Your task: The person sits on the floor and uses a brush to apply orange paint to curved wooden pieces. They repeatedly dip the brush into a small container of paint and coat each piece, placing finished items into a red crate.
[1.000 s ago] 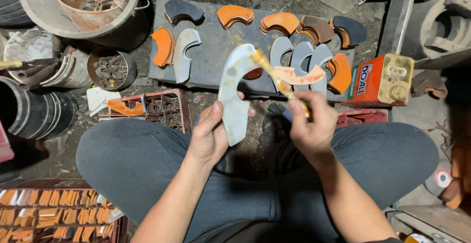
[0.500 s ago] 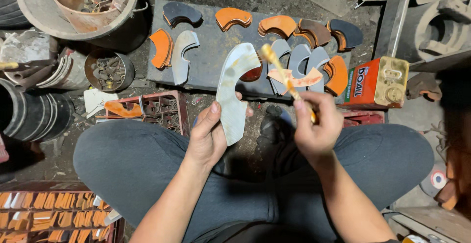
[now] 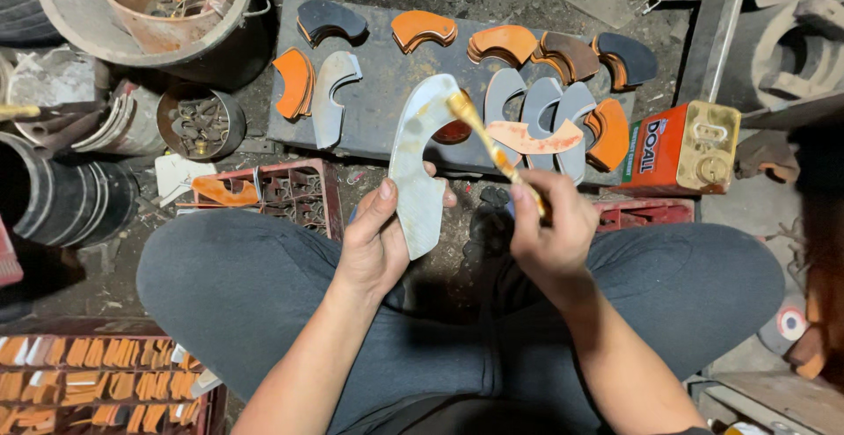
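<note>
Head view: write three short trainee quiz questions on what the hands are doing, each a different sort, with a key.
1. True or false: the left hand holds a curved grey metal piece.
2. The right hand holds: A) a hammer, B) a small brush, C) a spanner.
3. Fill in: the finished curved pieces lie on a flat dark ____.

Key
1. True.
2. B, the small brush, its tip at the upper end of the metal piece.
3. Slab: the dark slab carries orange and grey curved pieces.
</note>
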Demonstrator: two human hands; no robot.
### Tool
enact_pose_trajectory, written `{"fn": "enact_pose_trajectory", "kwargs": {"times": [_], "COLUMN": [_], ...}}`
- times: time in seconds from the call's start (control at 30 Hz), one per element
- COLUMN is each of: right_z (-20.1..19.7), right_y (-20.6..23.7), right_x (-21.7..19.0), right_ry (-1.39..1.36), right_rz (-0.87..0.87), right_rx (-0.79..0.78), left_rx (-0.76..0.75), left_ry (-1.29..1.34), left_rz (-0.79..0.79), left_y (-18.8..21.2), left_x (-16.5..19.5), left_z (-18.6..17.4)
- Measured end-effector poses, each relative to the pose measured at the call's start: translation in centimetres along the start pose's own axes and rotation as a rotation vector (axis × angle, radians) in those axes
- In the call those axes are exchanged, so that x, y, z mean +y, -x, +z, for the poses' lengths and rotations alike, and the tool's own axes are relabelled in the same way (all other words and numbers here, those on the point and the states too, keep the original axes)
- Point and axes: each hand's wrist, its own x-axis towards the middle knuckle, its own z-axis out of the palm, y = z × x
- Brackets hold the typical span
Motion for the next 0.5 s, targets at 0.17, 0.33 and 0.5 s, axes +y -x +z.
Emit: {"fn": "enact_pose_trajectory", "kwargs": {"times": [0.17, 0.33, 0.5], "right_z": [-0.22, -0.03, -0.64], "right_y": [-0.05, -0.23, -0.75], "right_x": [-0.1, -0.33, -0.5], "right_ry": [-0.034, -0.063, -0.097], "right_rz": [0.118, -0.042, 0.197], "right_rx": [0.058, 0.017, 0.05], "left_rx": [-0.028, -0.014, -0.03], "left_ry": [0.016, 0.025, -0.004], "left_rz": [0.01, 0.0, 0.008], "left_y": [-0.07, 0.0, -0.16], "left_x": [-0.05, -0.09, -0.24], "left_z": [0.1, 0.09, 0.04]}}
